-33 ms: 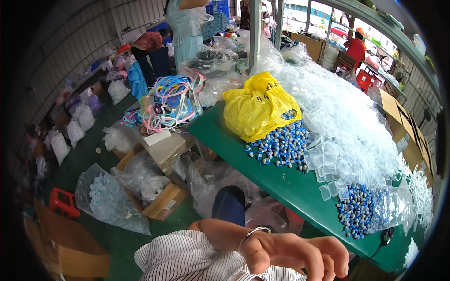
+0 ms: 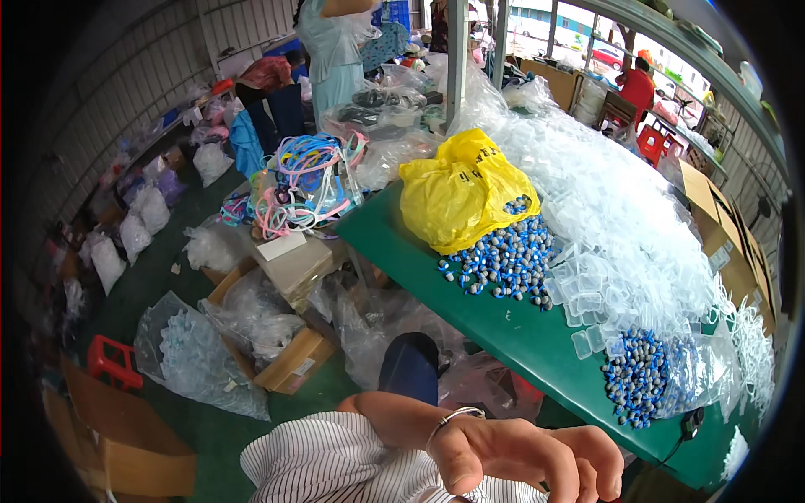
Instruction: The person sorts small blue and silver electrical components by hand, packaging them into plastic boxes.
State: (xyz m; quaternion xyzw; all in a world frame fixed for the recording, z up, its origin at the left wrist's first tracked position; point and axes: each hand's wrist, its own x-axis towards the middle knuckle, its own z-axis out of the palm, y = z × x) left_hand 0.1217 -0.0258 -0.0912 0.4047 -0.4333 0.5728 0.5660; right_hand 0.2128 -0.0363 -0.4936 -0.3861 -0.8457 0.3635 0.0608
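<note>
One hand [image 2: 520, 457] in view at bottom centre, coming over a striped sleeve [image 2: 335, 465]. Can't tell for sure whether it's left or right; thumb low and toward the viewer, thin metal bracelet [image 2: 453, 417] on the wrist. Fingers curled loosely downward, close together, nothing visible in the grip; fingertips run off the bottom edge, so can't tell if they pinch anything. The other hand is out of frame.

Nearest things: green table [image 2: 470, 293] running from centre to lower right, hand just below its near edge, not touching it. On the table:
- pile of small blue-and-grey beads [image 2: 503, 260] at centre, loose on the green top
- yellow plastic bag [image 2: 461, 193] just above it, touching the pile, open toward the beads
- second batch of beads [image 2: 641, 377] at lower right, inside a clear plastic bag
- heap of small clear plastic cases [image 2: 620, 218] over the right half, between and behind the two bead piles

Left of the table: bundle of coloured cords [image 2: 306, 184] upper centre-left, open cardboard boxes [image 2: 289, 356] with clear bags on the green floor, red stool [image 2: 113, 362] lower left. Person in red [image 2: 639, 84] far upper right, another in light blue [image 2: 331, 50] at top centre.
</note>
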